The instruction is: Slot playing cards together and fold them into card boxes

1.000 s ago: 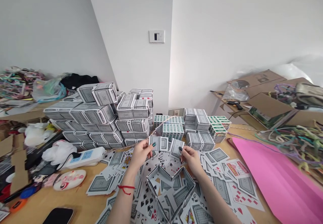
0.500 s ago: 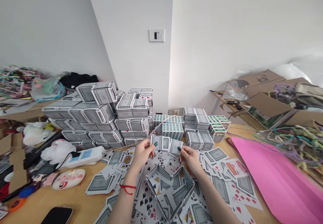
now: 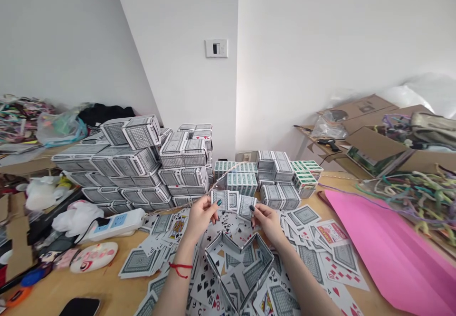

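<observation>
My left hand [image 3: 203,214] pinches a folded playing card [image 3: 223,200] with a patterned grey back, thumb in front. Another folded playing card [image 3: 245,206] is gripped in my right hand [image 3: 264,216], tilted, its left edge close to or touching the first. Just below, between my forearms, stands a heart-shaped frame [image 3: 211,259] made of folded cards, open at the top. Loose playing cards [image 3: 140,259] lie scattered beneath and around it, some face up, some face down.
Stacked blocks of folded cards [image 3: 131,157] rise at the back left, with smaller stacks [image 3: 280,195] and green card boxes [image 3: 242,183] to their right. A power strip [image 3: 117,223], a phone [image 3: 80,306] and a pink sheet [image 3: 377,244] flank the cards. A cardboard box [image 3: 374,149] stands right.
My right hand's card has moved slightly left and turned more upright beside the other card. The camera view has shifted a little to the right.
</observation>
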